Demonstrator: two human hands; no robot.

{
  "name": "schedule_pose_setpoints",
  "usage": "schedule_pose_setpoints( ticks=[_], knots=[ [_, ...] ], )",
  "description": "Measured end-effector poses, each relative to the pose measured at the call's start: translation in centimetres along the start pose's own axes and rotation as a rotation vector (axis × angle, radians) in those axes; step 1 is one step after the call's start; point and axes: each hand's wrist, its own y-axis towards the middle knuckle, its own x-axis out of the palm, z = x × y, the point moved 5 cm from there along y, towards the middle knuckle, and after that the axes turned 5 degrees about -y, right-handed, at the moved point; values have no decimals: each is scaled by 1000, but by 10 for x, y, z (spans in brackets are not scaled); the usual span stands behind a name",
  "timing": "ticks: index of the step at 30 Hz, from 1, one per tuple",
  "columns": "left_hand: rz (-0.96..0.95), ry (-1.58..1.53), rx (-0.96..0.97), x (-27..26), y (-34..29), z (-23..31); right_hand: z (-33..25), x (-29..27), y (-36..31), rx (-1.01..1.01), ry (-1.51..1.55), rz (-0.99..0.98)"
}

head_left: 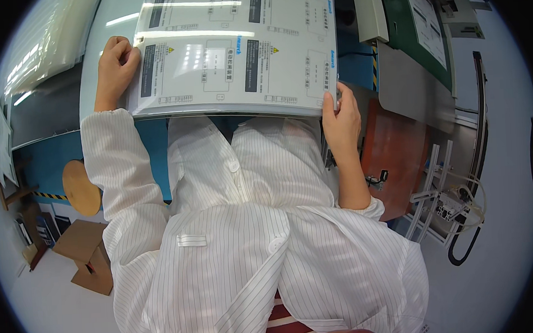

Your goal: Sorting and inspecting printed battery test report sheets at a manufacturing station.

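Observation:
A stack of large printed plastic sheets [203, 100], white with grey blocks and yellow warning triangles, lies on the pale table in front of me under a glossy clear surface. At its left edge is my left hand [118, 66], closed with the fingers curled in. Whether a thin film or edge is pinched there is hidden. My right hand [342, 115] grips the stack's near right corner. Its thumb lies along the top and the fingers wrap the right side, their tips partly out of sight.
Clear plastic sheets [49, 39] are piled at the far left. A green-framed machine [401, 27] stands at the right beside a grey metal plate [410, 92]. An aluminium frame with tubing [443, 202] is lower right. A round wooden stool [81, 187] and cardboard box [85, 245] stand lower left.

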Motion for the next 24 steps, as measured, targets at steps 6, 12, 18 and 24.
schedule_pose_setpoints(
  ticks=[6, 12, 18, 24],
  knots=[
    [4, 53, -21, -1, 2, -3, 10, -8, 7, 75, 65, -141],
    [-13, -228, -123, -6, 2, -20, 85, -32, 55, 404, 533, -54],
    [31, -218, -87, -5, 1, -32, 191, -50, 97, 637, 1297, 375],
    [39, -146, -47, -4, -2, -27, 262, -59, 107, 911, 1528, 537]
  ],
)
